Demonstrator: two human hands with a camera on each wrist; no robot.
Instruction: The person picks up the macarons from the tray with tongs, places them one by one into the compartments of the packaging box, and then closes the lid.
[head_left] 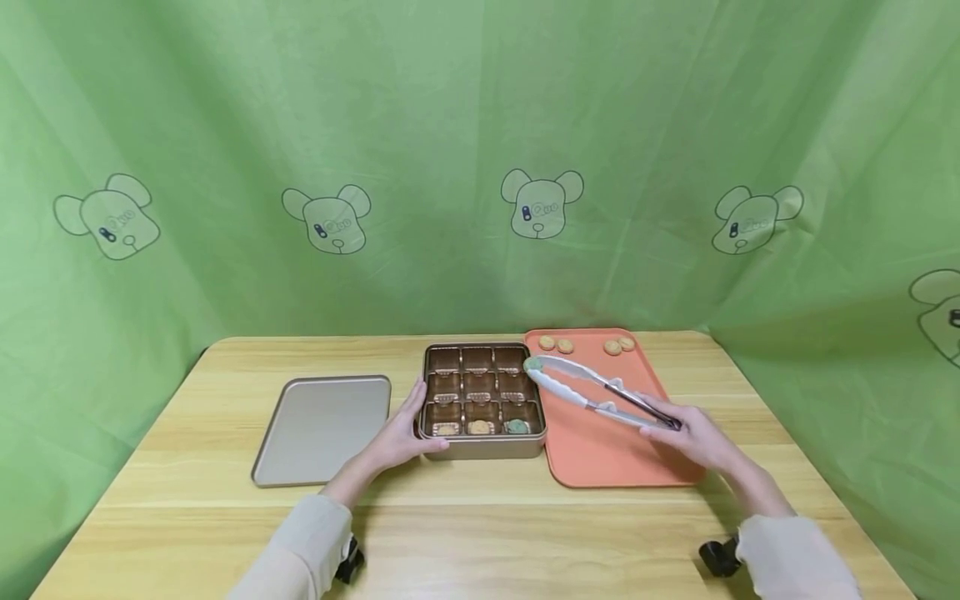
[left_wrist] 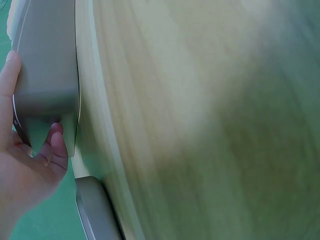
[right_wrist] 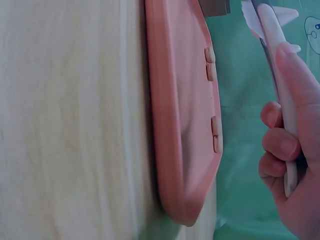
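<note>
A square brown tin (head_left: 483, 448) holds a clear plastic insert split into several compartments. Its front row contains two tan cookies, one at left (head_left: 446, 430) and one in the middle (head_left: 480, 427), plus a green cookie (head_left: 517, 427) at right. My left hand (head_left: 402, 435) grips the tin's left front corner, thumb at the front and fingers along the side. The tongs (head_left: 592, 392) are in my right hand (head_left: 697, 433), fingers curled round the handles. Another green cookie (head_left: 533, 364) is between the tong tips, over the tin's right edge.
An orange tray (head_left: 600, 454) lies against the tin's right side, with one pair of tan cookies (head_left: 556, 344) at its back left and another (head_left: 619, 345) at its back right. To the left lies a flat grey-brown lid (head_left: 326, 425). A green curtain (head_left: 450, 275) hangs behind the table.
</note>
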